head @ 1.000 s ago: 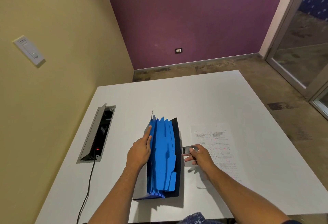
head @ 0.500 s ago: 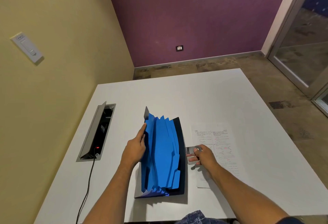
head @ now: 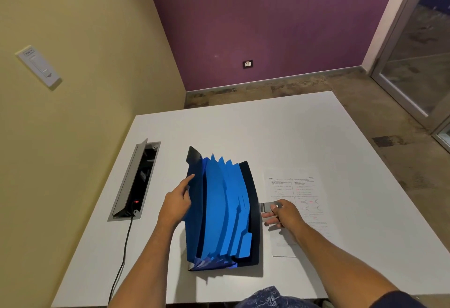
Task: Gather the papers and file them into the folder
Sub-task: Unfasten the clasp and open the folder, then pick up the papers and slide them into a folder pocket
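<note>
My left hand point(head: 175, 204) spreads blue accordion folder point(head: 222, 212) open on white surface point(head: 280, 137); right hand point(head: 283, 212) pinches its grey strap tab point(head: 266, 207). Printed paper sheet point(head: 304, 193) lies flat beside: light, floppy; lift by edge.

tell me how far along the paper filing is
Done: the blue accordion folder stands fanned open on the table. In hand: the left hand spreads its pockets; the right hand pinches the folder's grey tab. Left: the printed sheet lies flat beside the folder, not yet filed.
</note>
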The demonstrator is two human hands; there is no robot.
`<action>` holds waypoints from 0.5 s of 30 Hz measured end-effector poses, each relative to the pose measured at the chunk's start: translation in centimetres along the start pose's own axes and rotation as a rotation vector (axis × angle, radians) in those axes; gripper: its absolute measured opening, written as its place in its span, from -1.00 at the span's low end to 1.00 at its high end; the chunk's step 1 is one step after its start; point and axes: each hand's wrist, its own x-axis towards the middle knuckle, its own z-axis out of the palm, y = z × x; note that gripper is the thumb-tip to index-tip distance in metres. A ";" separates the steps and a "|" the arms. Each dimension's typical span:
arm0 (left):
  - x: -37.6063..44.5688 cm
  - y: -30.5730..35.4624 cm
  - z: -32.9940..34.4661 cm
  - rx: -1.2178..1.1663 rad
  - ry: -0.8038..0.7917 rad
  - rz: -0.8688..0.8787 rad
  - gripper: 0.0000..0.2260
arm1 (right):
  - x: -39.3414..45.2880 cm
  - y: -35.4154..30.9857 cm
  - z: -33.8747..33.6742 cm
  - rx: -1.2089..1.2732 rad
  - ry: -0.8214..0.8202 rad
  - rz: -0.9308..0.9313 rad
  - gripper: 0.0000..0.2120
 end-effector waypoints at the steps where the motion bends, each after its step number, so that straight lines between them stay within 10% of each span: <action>1: -0.1 0.3 0.0 -0.002 -0.014 0.006 -0.60 | 0.0 0.0 0.0 0.003 -0.002 -0.001 -0.80; 11: -0.6 4.1 2.3 0.197 -0.142 0.122 -0.48 | -0.7 -0.5 -0.3 -0.021 -0.096 -0.054 -0.72; 15: -1.1 5.0 3.2 0.277 -0.114 0.157 -0.49 | -0.5 0.9 -3.0 -0.253 0.232 -0.147 -0.59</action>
